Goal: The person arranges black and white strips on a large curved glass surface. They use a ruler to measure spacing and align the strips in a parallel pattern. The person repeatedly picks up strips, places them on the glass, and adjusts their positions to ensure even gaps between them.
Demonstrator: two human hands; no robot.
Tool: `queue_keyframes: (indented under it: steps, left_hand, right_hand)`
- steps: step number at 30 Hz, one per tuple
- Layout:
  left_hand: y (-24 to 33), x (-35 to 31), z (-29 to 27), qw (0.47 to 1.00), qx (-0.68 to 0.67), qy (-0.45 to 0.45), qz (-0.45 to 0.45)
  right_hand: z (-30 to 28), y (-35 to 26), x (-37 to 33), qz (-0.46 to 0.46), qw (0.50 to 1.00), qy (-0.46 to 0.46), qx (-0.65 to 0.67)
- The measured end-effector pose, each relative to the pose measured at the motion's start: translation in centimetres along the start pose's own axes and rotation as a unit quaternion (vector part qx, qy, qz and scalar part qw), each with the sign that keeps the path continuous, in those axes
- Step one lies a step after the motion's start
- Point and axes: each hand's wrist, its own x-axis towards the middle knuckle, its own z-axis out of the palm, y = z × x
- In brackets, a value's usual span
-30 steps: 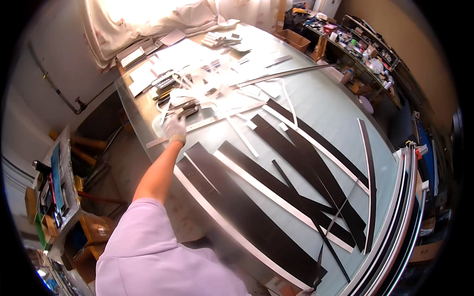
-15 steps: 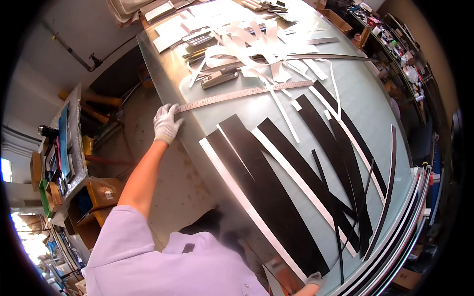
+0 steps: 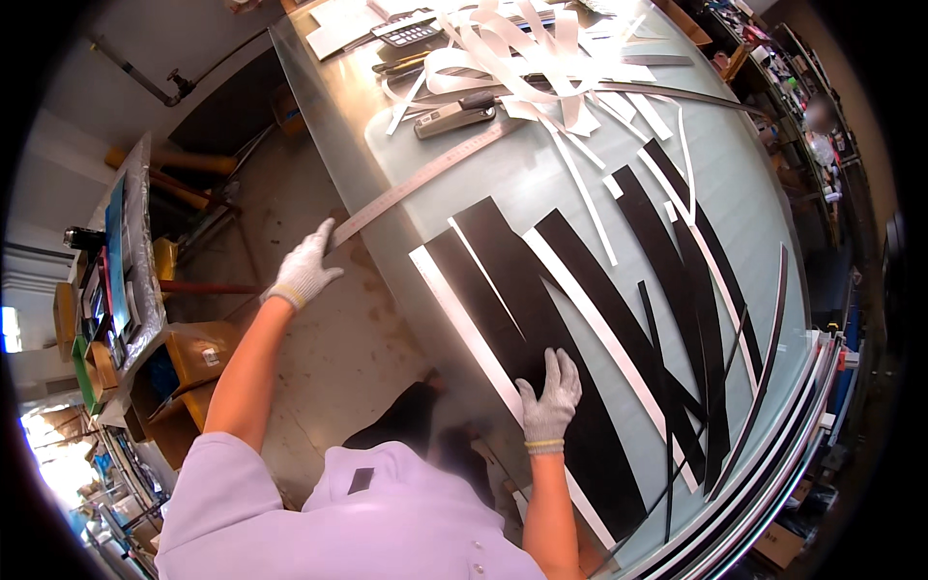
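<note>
Clock read from mid-view. Left hand (image 3: 307, 266) at nine: grip closed on the near end of a metal ruler (image 3: 416, 187), which slants toward two across the surface (image 3: 522, 184). Right hand (image 3: 551, 398) at five: grip loosely open, nothing held, over wide black sheet (image 3: 536, 324); contact unclear. Stapler (image 3: 454, 118) at twelve.

No legible txt/nos.; marks on ruler (image 3: 422, 181) & keys on calc. (image 3: 407, 33) too blurry.
</note>
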Motion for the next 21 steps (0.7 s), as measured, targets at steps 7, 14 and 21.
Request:
queue_keyframes:
  steps: [7, 14, 21]
  left_hand:
    - [-1.8, -5.6, 1.3, 0.985, -0.141, 0.103, 0.003]
    - [0.2, -17.7, 1.8, 0.981, -0.174, 0.074, -0.051]
    - [-0.4, -18.9, 2.5, 0.991, -0.11, 0.051, -0.061]
  right_hand:
    - [0.7, 1.5, -0.6, 0.041, 0.992, -0.055, -0.11]
    - [2.8, -2.2, 7.7, -0.073, 0.995, 0.068, -0.017]
    - [8.5, -4.7, 16.4, -0.18, 0.981, 0.065, 0.028]
